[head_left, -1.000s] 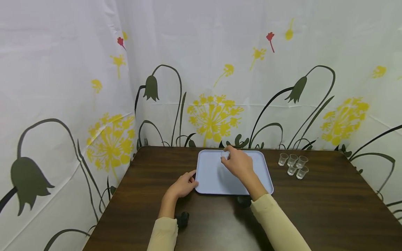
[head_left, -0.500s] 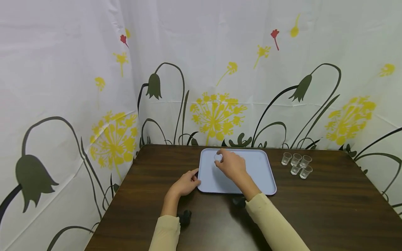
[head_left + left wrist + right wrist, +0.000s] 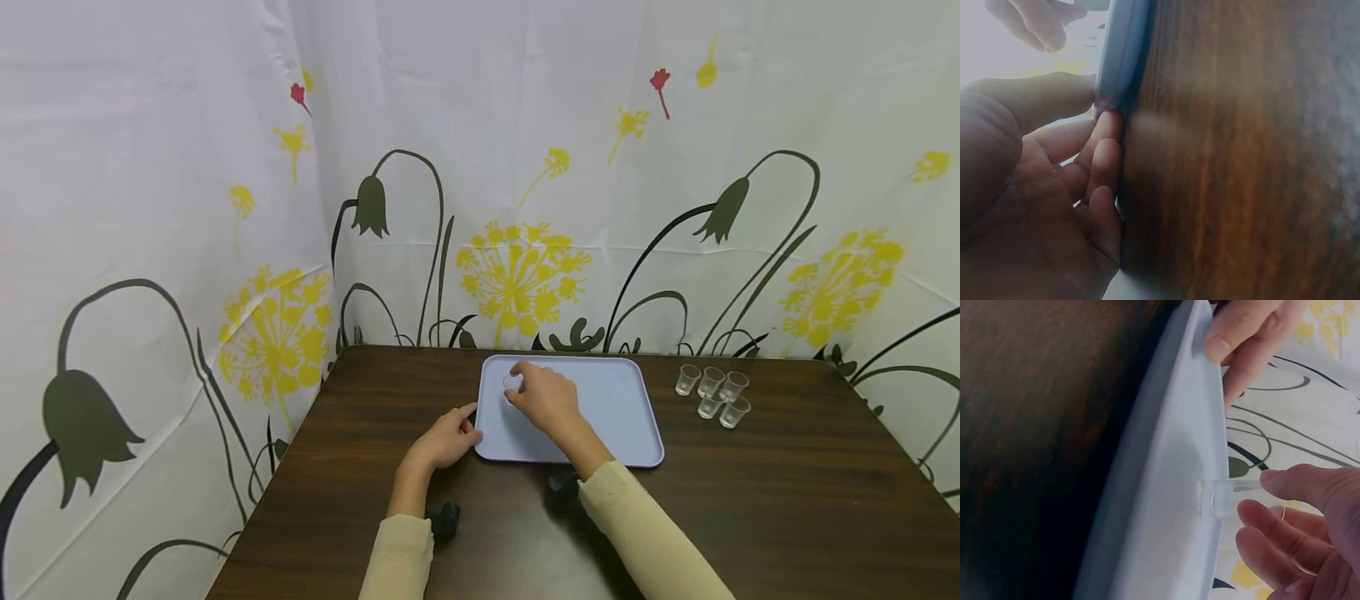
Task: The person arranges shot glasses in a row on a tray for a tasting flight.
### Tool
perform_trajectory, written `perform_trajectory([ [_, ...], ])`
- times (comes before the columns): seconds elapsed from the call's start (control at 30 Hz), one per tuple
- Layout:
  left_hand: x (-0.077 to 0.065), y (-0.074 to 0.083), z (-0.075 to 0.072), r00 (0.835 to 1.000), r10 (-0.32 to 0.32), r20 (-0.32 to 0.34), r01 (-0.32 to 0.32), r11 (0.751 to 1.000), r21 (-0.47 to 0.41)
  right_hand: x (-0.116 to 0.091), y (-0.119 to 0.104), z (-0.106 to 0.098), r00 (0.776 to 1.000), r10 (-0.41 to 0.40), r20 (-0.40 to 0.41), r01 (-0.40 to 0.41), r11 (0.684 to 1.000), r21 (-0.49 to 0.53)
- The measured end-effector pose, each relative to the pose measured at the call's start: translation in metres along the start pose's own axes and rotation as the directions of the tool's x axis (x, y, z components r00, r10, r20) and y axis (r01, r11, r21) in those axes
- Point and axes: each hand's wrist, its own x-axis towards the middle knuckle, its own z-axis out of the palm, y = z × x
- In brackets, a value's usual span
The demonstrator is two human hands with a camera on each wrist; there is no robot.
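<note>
A pale blue rectangular tray (image 3: 611,408) lies on the dark wooden table. My left hand (image 3: 444,438) holds its left edge, thumb on the rim and the other fingers low against the outside, as the left wrist view shows. Over the tray's far left part, my right hand (image 3: 546,400) grips a small clear shot glass (image 3: 1215,499) near its mouth between thumb and fingers. In the right wrist view the glass is upright, its base right at the tray's surface. The fingers partly hide its upper part.
Several clear shot glasses (image 3: 711,392) stand grouped on the table (image 3: 780,483) to the right of the tray. A white curtain (image 3: 480,100) with printed flowers hangs behind the table and along its left side.
My right hand has moved left across the tray with the shot glass, from near the far middle to the far left part. The left hand stays at the tray's left edge.
</note>
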Motion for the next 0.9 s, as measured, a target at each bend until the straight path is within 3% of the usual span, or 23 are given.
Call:
perform_trajectory([
  [0.9, 0.0007, 0.0002, -0.0007, 1.0, -0.013, 0.017, 0.013, 1.0, 0.009, 0.0005, -0.004, 0.0056, 1.0, 0.002, 0.02, -0.003, 0.999, 0.034],
])
